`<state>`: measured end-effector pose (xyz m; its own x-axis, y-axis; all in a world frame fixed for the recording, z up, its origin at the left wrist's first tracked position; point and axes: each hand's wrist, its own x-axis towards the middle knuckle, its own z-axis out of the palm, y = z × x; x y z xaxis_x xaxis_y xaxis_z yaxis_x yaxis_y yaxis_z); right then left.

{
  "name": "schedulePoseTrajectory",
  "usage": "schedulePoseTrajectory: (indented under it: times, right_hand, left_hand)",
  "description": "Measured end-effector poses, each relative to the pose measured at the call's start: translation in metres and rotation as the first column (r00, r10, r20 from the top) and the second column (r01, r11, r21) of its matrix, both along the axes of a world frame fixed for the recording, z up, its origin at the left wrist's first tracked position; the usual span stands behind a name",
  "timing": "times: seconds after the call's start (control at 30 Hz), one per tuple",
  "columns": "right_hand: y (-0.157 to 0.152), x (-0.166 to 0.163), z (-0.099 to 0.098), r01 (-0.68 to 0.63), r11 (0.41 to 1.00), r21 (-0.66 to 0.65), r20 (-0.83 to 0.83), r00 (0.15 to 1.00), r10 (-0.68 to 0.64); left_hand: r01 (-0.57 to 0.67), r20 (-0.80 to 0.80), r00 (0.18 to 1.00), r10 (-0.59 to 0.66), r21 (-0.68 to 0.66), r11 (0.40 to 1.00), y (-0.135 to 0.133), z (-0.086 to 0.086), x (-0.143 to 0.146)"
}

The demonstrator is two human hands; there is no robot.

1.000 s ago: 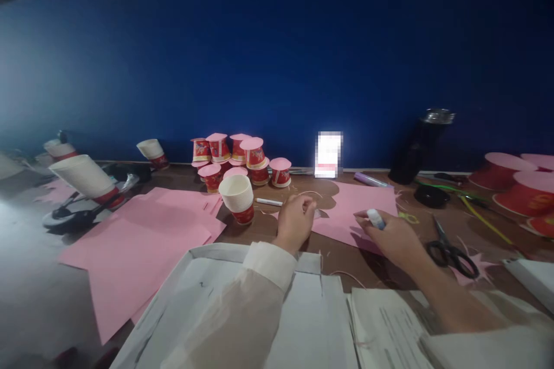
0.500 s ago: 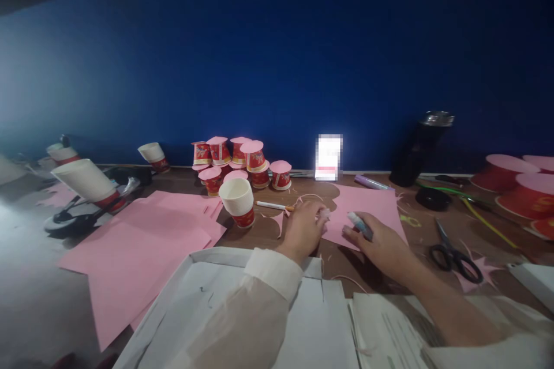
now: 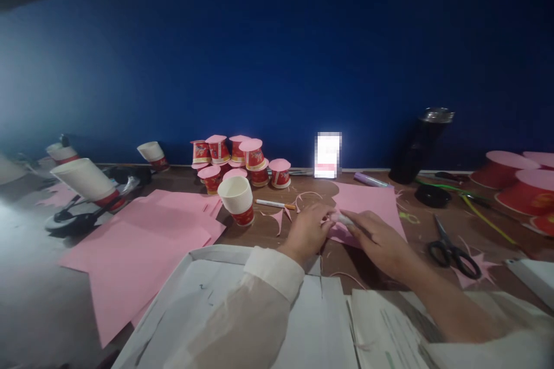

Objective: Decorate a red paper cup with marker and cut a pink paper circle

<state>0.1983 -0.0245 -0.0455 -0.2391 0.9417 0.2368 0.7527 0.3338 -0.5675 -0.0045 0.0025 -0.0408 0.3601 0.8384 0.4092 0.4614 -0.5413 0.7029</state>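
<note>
Now together, apart a second ago: my right hand (image 3: 381, 242), clamped on tube (image 3: 344, 219); my left hand (image 3: 310, 230), curled at tube's tip, grip unclear; pink sheet (image 3: 370, 200), below.

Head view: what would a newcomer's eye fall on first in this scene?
Probably the glaring, pixelated white rectangle at the foot of the deep blue wall. Next, to its left in the picture, the cluster of pink-topped red cups, some stacked on others. Then, nearer the camera, the left grip and right grip close together by a pink sheet, the right holding a small whitish tube.
</note>
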Motion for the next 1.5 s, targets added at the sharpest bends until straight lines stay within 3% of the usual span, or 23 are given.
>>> schedulePoseTrajectory:
  times: [0.3,0.53,0.7,0.93,1.1,1.5]
  right_hand:
    - [-0.002,0.003,0.007,-0.061,0.998,0.011,-0.054,0.997,0.061]
    - [-0.007,0.004,0.024,0.087,0.982,-0.167,-0.216,0.969,-0.123]
    - [-0.012,0.000,0.041,0.080,0.967,-0.242,-0.253,0.957,-0.143]
    - [-0.009,0.001,0.034,0.115,0.983,-0.140,-0.166,0.976,-0.138]
    - [-0.009,0.005,0.035,0.094,0.981,-0.170,-0.149,0.982,-0.119]
    - [-0.006,0.021,0.032,-0.023,0.965,-0.262,-0.101,0.995,-0.003]
  left_hand:
    - [0.019,-0.093,0.996,-0.014,0.059,0.998,0.005,-0.004,-0.003]
    - [0.096,-0.152,0.985,-0.087,0.056,0.994,0.004,0.002,-0.006]
    - [0.177,-0.195,0.966,-0.170,0.021,0.984,0.002,0.006,-0.007]
    - [0.162,-0.269,0.949,-0.165,-0.034,0.986,0.000,0.004,-0.006]
    - [0.187,-0.237,0.953,-0.189,-0.032,0.982,0.001,0.003,-0.006]
    - [0.287,-0.393,0.869,-0.301,-0.097,0.953,-0.004,0.013,-0.001]
